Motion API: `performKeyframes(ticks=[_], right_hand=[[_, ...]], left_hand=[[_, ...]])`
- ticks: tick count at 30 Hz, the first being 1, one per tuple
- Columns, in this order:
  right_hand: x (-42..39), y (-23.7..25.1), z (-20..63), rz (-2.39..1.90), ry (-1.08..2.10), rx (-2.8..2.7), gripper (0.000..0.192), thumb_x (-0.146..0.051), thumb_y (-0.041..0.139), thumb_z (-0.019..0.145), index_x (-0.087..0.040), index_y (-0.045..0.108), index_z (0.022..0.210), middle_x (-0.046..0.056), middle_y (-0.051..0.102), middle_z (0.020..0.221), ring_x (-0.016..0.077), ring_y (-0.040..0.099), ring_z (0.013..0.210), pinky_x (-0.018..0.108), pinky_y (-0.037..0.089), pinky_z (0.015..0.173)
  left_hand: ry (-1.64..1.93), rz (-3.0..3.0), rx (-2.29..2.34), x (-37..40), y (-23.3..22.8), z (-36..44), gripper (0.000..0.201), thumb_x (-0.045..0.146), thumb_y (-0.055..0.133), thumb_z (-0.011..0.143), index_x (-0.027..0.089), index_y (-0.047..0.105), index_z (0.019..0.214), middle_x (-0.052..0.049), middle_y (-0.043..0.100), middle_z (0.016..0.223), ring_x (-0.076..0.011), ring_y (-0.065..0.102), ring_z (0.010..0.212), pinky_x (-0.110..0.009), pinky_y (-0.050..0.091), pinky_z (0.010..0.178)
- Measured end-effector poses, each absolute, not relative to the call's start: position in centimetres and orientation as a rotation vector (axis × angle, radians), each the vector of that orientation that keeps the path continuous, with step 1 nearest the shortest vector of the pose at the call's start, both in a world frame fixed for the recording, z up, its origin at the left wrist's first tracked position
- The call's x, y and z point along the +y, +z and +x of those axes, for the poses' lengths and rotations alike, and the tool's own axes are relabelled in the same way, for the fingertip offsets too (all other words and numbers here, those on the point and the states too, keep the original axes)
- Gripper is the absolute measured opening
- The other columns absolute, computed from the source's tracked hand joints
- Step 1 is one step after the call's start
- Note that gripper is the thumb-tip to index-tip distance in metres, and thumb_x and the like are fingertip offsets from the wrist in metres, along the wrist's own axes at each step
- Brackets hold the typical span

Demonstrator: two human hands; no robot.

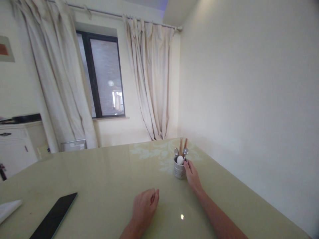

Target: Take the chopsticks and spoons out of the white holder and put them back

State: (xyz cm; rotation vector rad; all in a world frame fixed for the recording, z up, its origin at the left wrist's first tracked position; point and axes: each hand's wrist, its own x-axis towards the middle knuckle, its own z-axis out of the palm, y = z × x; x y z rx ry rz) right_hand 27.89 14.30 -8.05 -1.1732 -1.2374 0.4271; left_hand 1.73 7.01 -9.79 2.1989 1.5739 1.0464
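Both hands are empty: my right hand point(192, 175) touches the light, tippy utensil holder point(179, 170); I'd grip its wall; left hand point(144, 209) rests loosely curled.

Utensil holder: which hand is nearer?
Right. The right hand touches the utensil holder on its right side; the left hand rests on the table, nearer the camera and leftward.

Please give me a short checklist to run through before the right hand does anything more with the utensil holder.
1. Right hand against the utensil holder: ok, fingers touch its side.
2. Holder upright on the table: ok.
3. Spoons and wooden sticks seated inside: ok.
4. Left hand free: ok, resting on the table, holding nothing.
5. Tablet out of the way: ok, far left.
6. Firmness of grip: cannot tell.
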Motion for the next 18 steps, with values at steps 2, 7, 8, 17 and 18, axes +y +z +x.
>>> performKeyframes(ticks=[2,7,8,17,18], right_hand=[[13.9,-7.8,25.8,-1.120,0.496,-1.334,0.062,-0.074,0.051,0.093,-0.018,0.071,0.109,0.011,0.077,0.100,0.0303,0.070,0.097,0.042,0.056,0.085],[12.6,-7.6,19.7,-0.924,0.723,-1.607,0.046,-0.063,0.051,0.100,-0.022,0.069,0.111,0.006,0.076,0.101,0.0247,0.071,0.094,0.037,0.057,0.084],[12.4,-7.6,18.8,-0.890,0.769,-1.647,0.044,-0.061,0.051,0.100,-0.023,0.068,0.112,0.006,0.076,0.102,0.0242,0.071,0.095,0.037,0.057,0.084],[14.9,-1.8,18.5,-1.010,1.170,-2.042,0.050,-0.062,0.077,0.081,-0.018,0.071,0.103,0.003,0.071,0.093,0.0183,0.067,0.079,0.026,0.056,0.063],[15.2,-1.1,18.7,-1.012,1.226,-2.107,0.050,-0.060,0.079,0.079,-0.018,0.072,0.106,0.003,0.072,0.094,0.0175,0.067,0.079,0.024,0.055,0.061]], left_hand=[[1.191,2.073,1.539,7.3,-9.7,1.6,0.046,0.055,0.042,0.101,0.024,0.052,0.069,-0.001,0.056,0.066,-0.0194,0.053,0.063,-0.030,0.040,0.065],[1.488,1.619,1.384,7.9,-9.3,1.2,0.055,0.063,0.043,0.101,0.019,0.053,0.133,-0.015,0.064,0.131,-0.0265,0.063,0.117,-0.039,0.051,0.096],[1.494,1.559,1.340,8.0,-9.3,1.1,0.060,0.064,0.043,0.101,0.018,0.049,0.139,-0.016,0.062,0.138,-0.0270,0.062,0.122,-0.040,0.050,0.100],[1.500,1.529,1.198,8.4,-8.7,-0.5,0.067,0.073,0.047,0.096,0.015,0.059,0.129,-0.016,0.069,0.127,-0.0293,0.066,0.114,-0.040,0.053,0.098],[1.502,1.517,1.193,8.3,-8.6,-0.6,0.068,0.074,0.049,0.094,0.016,0.060,0.127,-0.016,0.070,0.126,-0.0294,0.067,0.111,-0.039,0.054,0.095]])
